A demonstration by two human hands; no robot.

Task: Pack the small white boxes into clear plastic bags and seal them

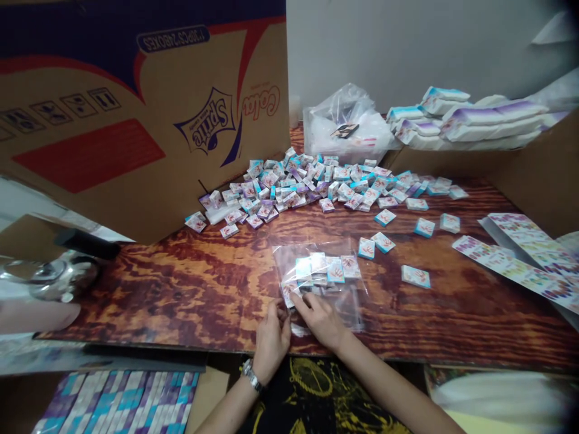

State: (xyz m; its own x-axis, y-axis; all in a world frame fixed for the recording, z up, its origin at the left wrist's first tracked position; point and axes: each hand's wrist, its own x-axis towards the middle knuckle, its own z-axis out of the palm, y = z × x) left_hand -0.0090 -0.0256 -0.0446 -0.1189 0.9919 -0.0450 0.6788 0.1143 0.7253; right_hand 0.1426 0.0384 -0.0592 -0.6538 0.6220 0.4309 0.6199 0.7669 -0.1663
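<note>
While the bag [350,304] lies front-right of the carton [181,120], its boxes [335,270] rowed left to right, my right hand [322,319] touches the leftmost, my left [274,334] close beside; I can't tell whether either grips.

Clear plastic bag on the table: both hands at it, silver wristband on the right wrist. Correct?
Wrong wrist: the head view shows the silver wristband on the left one. The clear plastic bag lies on the table, with the left hand and right hand at it.
</note>
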